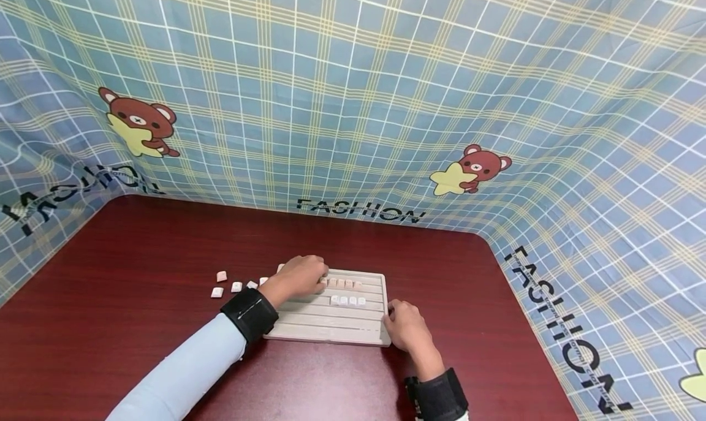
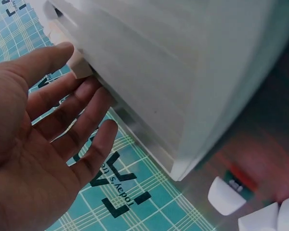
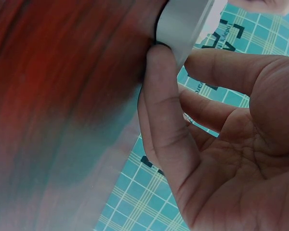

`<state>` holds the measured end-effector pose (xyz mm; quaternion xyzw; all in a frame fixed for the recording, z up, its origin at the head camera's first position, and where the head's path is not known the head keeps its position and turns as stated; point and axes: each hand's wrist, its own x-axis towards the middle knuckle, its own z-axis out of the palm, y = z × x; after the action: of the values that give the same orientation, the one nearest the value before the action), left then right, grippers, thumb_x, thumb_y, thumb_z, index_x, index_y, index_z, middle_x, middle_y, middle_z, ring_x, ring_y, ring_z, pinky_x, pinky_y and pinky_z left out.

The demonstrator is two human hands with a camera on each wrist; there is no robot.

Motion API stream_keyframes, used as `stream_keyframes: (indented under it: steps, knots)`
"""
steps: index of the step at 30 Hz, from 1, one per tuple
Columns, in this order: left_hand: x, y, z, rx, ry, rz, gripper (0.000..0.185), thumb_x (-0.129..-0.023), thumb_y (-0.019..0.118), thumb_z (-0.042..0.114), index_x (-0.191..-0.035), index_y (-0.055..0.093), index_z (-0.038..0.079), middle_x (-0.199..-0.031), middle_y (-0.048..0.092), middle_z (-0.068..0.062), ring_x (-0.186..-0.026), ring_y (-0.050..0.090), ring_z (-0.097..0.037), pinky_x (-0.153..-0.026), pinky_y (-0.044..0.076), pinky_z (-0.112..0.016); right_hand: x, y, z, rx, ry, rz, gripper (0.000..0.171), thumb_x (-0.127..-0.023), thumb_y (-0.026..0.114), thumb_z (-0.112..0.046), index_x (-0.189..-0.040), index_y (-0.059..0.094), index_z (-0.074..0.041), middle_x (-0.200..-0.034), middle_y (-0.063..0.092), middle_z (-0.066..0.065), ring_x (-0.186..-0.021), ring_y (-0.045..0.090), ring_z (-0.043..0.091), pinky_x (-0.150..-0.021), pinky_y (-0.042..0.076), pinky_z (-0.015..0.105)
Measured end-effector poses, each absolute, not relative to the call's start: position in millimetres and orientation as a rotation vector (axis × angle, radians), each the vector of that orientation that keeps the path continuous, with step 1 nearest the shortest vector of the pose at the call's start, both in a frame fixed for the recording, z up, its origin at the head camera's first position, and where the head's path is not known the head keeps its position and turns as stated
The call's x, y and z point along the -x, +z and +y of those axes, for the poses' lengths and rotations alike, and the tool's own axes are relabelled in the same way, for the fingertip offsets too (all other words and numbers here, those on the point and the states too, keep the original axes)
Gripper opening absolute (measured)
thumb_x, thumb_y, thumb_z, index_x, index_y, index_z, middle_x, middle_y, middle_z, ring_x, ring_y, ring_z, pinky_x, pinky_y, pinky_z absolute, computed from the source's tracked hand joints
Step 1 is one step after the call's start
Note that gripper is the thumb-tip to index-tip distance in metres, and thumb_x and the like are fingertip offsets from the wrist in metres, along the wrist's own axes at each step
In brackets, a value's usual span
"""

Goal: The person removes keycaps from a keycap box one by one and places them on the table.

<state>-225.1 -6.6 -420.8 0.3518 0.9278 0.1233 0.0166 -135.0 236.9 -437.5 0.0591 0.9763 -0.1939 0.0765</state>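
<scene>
Left hand point(image 1: 302, 275) pinching a tile point(image 2: 79, 66) on the far side of the board point(image 1: 325, 320), right hand point(image 1: 407, 326) clamped on its right edge, loose tiles point(image 1: 236, 287) off left

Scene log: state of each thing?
Pale ridged rectangular tray: flat, partly filled
Pink square tiles: rowed in tray
White square tiles: rowed in tray
Loose pink and white tiles: scattered beside tray
Left hand: at pink row, grip unclear
Right hand: holding tray edge
Blue plaid cloth: hanging
</scene>
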Motion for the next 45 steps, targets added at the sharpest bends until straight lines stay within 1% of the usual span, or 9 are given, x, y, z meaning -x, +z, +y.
stream_keyframes:
  steps: [4,11,18,26,31,35,38,42,45]
  knots:
    - [225.3,-425.9,-6.5,-1.08,0.388,2.886,0.008,-0.087,0.07,0.015,-0.08,0.068,0.011,-0.078,0.058,0.0,-0.069,0.05,-0.012,-0.061,0.043,-0.032,134.2,-437.8,235.5,-0.177,-0.581,2.924,0.031,-0.093,0.063,-0.017,-0.119,0.063,0.0,-0.089,0.059,0.007,-0.078,0.056,0.019,-0.07,0.047,0.037]
    - [227.3,-429.5,-6.4,-1.097,0.403,2.886,0.008,-0.089,0.069,0.016,-0.083,0.069,0.011,-0.077,0.057,0.001,-0.067,0.045,-0.01,-0.058,0.036,-0.027,133.6,-438.6,235.7,-0.175,-0.566,2.94,0.031,-0.093,0.063,-0.017,-0.119,0.063,0.0,-0.089,0.059,0.007,-0.076,0.055,0.018,-0.068,0.047,0.035]
    - [226.4,-428.2,-7.2,-1.108,0.426,2.881,0.007,-0.089,0.069,0.014,-0.083,0.071,0.011,-0.078,0.058,-0.001,-0.068,0.051,-0.012,-0.058,0.041,-0.029,133.1,-438.7,236.4,-0.18,-0.571,2.943,0.031,-0.093,0.063,-0.016,-0.118,0.063,0.0,-0.087,0.057,0.006,-0.075,0.054,0.018,-0.067,0.046,0.035]
    - [227.7,-430.1,-7.6,-1.119,0.423,2.889,0.01,-0.09,0.068,0.015,-0.081,0.069,0.013,-0.077,0.057,0.001,-0.067,0.047,-0.01,-0.059,0.039,-0.028,133.4,-437.9,236.1,-0.178,-0.568,2.938,0.031,-0.093,0.063,-0.017,-0.119,0.063,0.0,-0.088,0.058,0.007,-0.076,0.054,0.018,-0.068,0.047,0.036]
    - [228.3,-428.7,-10.3,-1.148,0.423,2.9,0.01,-0.088,0.068,0.013,-0.078,0.068,0.012,-0.077,0.057,0.0,-0.069,0.051,-0.014,-0.059,0.041,-0.031,132.5,-437.2,237.2,-0.123,-0.57,2.972,0.029,-0.092,0.064,-0.016,-0.116,0.064,0.0,-0.086,0.059,0.007,-0.076,0.056,0.017,-0.068,0.048,0.036]
    - [228.9,-426.7,-16.5,-1.127,0.41,2.919,0.004,-0.087,0.069,0.012,-0.084,0.071,0.011,-0.081,0.062,-0.001,-0.075,0.058,-0.017,-0.062,0.046,-0.034,131.1,-437.7,237.4,-0.08,-0.572,2.996,0.026,-0.092,0.064,-0.015,-0.112,0.065,0.0,-0.083,0.058,0.006,-0.075,0.058,0.018,-0.067,0.049,0.037]
    - [228.9,-423.9,-23.6,-1.096,0.418,2.925,0.005,-0.089,0.067,0.012,-0.088,0.072,0.01,-0.084,0.064,-0.002,-0.078,0.061,-0.017,-0.065,0.048,-0.033,131.1,-437.4,236.9,-0.085,-0.576,2.985,0.027,-0.092,0.063,-0.016,-0.114,0.065,0.0,-0.084,0.058,0.006,-0.075,0.058,0.018,-0.068,0.048,0.037]
    - [229.4,-420.3,-35.1,-1.047,0.453,2.924,0.007,-0.091,0.066,0.012,-0.091,0.073,0.009,-0.087,0.064,-0.003,-0.079,0.06,-0.018,-0.066,0.047,-0.031,131.5,-436.5,236.2,-0.086,-0.574,2.985,0.027,-0.092,0.063,-0.016,-0.114,0.064,0.0,-0.083,0.057,0.005,-0.074,0.057,0.018,-0.068,0.048,0.037]
    - [230.7,-419.8,-44.8,-1.006,0.452,2.921,0.01,-0.092,0.066,0.014,-0.097,0.073,0.009,-0.093,0.065,-0.005,-0.083,0.061,-0.019,-0.069,0.048,-0.031,131.8,-437.2,236.7,-0.099,-0.568,2.988,0.026,-0.092,0.064,-0.016,-0.113,0.065,0.0,-0.082,0.057,0.005,-0.074,0.057,0.018,-0.069,0.048,0.038]
